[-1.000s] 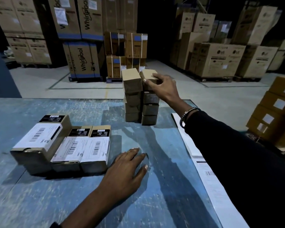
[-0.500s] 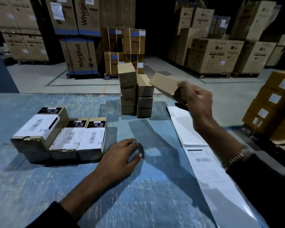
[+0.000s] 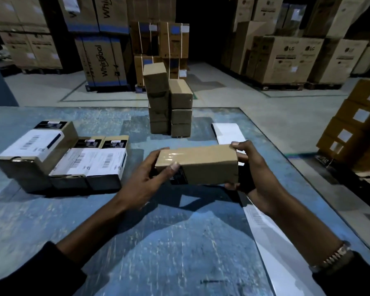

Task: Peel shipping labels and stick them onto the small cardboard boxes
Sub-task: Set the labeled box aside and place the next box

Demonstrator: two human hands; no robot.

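Warehouse floor with stacked cartons behind a scuffed blue table (image 3: 169,242). Both hands hold one unlabelled small cardboard box (image 3: 198,164) just above the table: left hand (image 3: 145,178) with fingers curled round its left end, right hand (image 3: 251,167) gripping the right end. Three labelled boxes (image 3: 68,154) lie at left; an unlabelled stack (image 3: 169,103) stands behind. Step in hand: presenting a box for labelling. The next move likely calls for setting it down and peeling from the label strip (image 3: 267,229) at right.
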